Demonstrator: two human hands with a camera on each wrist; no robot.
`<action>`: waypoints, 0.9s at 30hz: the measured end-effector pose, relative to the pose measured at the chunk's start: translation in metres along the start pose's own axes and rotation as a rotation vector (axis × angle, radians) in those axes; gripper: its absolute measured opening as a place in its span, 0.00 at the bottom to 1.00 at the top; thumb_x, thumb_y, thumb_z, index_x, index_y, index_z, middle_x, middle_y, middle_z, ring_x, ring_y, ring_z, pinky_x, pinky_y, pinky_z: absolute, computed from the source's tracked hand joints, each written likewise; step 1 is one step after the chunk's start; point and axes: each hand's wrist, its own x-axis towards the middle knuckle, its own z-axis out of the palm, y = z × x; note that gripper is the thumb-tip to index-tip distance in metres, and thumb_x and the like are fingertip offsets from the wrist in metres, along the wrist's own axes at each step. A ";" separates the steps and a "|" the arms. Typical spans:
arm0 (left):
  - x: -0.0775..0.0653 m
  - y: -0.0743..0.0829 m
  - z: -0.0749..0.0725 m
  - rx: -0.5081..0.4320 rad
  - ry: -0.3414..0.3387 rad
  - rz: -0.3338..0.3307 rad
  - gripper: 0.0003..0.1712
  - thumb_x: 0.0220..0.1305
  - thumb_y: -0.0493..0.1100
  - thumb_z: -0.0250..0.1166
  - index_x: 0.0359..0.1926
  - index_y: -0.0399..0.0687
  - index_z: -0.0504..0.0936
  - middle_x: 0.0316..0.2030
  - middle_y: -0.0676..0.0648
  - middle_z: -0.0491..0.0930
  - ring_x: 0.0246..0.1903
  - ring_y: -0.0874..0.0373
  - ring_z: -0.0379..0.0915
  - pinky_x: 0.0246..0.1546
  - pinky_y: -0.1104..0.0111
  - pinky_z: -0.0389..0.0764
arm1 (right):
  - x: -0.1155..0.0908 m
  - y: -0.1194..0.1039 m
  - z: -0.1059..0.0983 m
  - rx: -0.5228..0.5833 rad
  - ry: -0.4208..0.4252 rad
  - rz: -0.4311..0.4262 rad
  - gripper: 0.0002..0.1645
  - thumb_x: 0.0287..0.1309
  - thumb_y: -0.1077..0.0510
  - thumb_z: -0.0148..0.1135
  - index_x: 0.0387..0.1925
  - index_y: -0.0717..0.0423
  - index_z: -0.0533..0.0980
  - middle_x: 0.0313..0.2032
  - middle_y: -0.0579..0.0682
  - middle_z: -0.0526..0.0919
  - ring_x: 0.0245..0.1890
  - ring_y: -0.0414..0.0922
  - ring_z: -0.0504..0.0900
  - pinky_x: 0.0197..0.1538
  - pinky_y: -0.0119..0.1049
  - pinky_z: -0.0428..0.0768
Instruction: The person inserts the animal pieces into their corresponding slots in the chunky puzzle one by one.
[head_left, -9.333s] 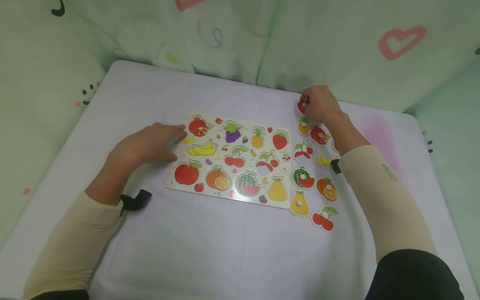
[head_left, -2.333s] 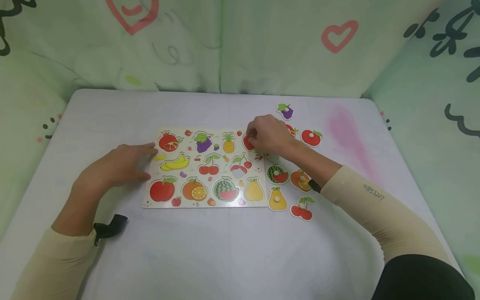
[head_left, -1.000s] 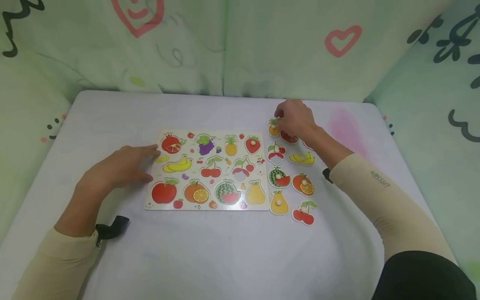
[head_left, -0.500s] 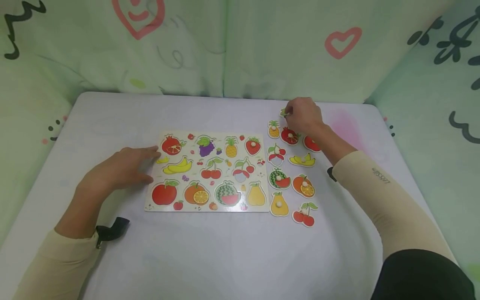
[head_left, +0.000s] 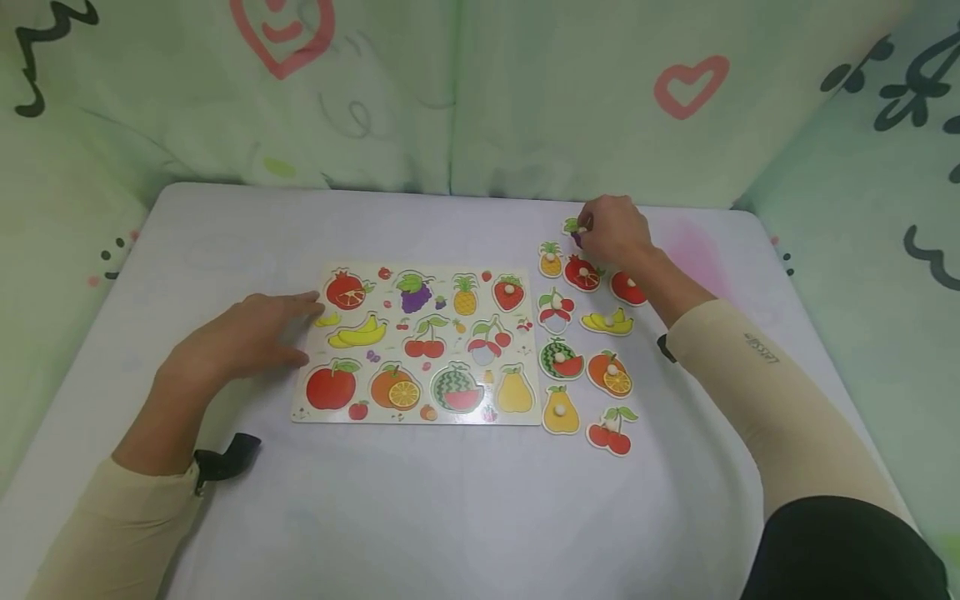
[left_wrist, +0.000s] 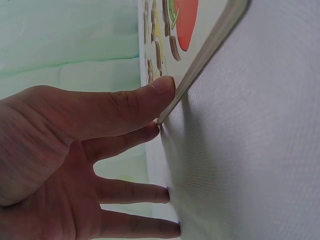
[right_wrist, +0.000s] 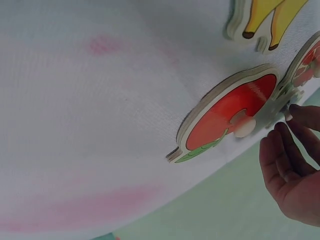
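A wooden puzzle board (head_left: pixel 420 416) printed with fruit lies flat on the table. At its left edge my left hand (head_left: pixel 236 337) rests with fingers spread; in the left wrist view the thumb (left_wrist: pixel 125 110) touches the board's edge. The strawberry piece (head_left: pixel 509 293) sits in its slot at the board's upper right. At the table's far side, my right hand (head_left: pixel 617 231) pinches the knob of the grape piece (head_left: pixel 573 227), which the fingers partly hide. Near it lie the pineapple piece (head_left: pixel 551 261), the pomegranate piece (head_left: pixel 581 273) and the apple piece (right_wrist: pixel 232 112).
Right of the board lie more knobbed pieces: a two-tone cherry-like piece (head_left: pixel 556 312), bananas (head_left: pixel 608 322), watermelon (head_left: pixel 562 361), orange (head_left: pixel 610 374), pear (head_left: pixel 560 412) and cherries (head_left: pixel 612 432). A green patterned curtain (head_left: pixel 555 108) stands behind the table's far edge.
Earlier my right hand took the strawberry piece from the far side and put it in the board. It then moved back up to the grape piece. My left hand stayed at the board's edge.
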 end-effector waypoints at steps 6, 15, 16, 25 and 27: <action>0.001 0.000 0.001 0.010 0.005 0.004 0.46 0.59 0.43 0.78 0.76 0.42 0.69 0.75 0.34 0.65 0.73 0.31 0.60 0.64 0.38 0.76 | 0.001 0.001 0.001 -0.003 -0.009 0.003 0.24 0.70 0.55 0.63 0.63 0.60 0.79 0.58 0.63 0.81 0.53 0.59 0.79 0.57 0.53 0.85; 0.003 0.000 0.001 0.008 -0.004 -0.011 0.46 0.59 0.44 0.78 0.76 0.43 0.69 0.76 0.34 0.65 0.73 0.31 0.59 0.62 0.37 0.77 | 0.000 0.003 0.000 0.000 -0.002 -0.016 0.23 0.70 0.55 0.62 0.62 0.60 0.79 0.57 0.63 0.82 0.52 0.59 0.79 0.57 0.53 0.85; 0.003 0.000 0.001 0.009 -0.003 -0.010 0.46 0.59 0.44 0.78 0.76 0.43 0.69 0.76 0.34 0.65 0.73 0.31 0.59 0.63 0.37 0.77 | 0.000 0.003 0.001 -0.002 0.000 -0.017 0.23 0.70 0.55 0.62 0.62 0.61 0.80 0.57 0.63 0.82 0.51 0.59 0.79 0.57 0.53 0.85; 0.002 -0.001 0.002 0.015 -0.005 -0.015 0.45 0.60 0.44 0.77 0.76 0.44 0.69 0.77 0.35 0.64 0.74 0.30 0.58 0.65 0.35 0.73 | -0.001 -0.003 0.000 -0.001 0.020 -0.019 0.22 0.71 0.55 0.62 0.60 0.61 0.81 0.56 0.63 0.82 0.51 0.59 0.79 0.57 0.54 0.85; 0.002 -0.001 0.002 0.015 -0.005 -0.017 0.45 0.60 0.44 0.77 0.76 0.44 0.69 0.77 0.35 0.64 0.74 0.30 0.58 0.65 0.35 0.73 | -0.002 -0.006 -0.001 -0.001 0.021 -0.024 0.22 0.71 0.55 0.62 0.60 0.61 0.81 0.56 0.63 0.82 0.51 0.59 0.79 0.57 0.54 0.85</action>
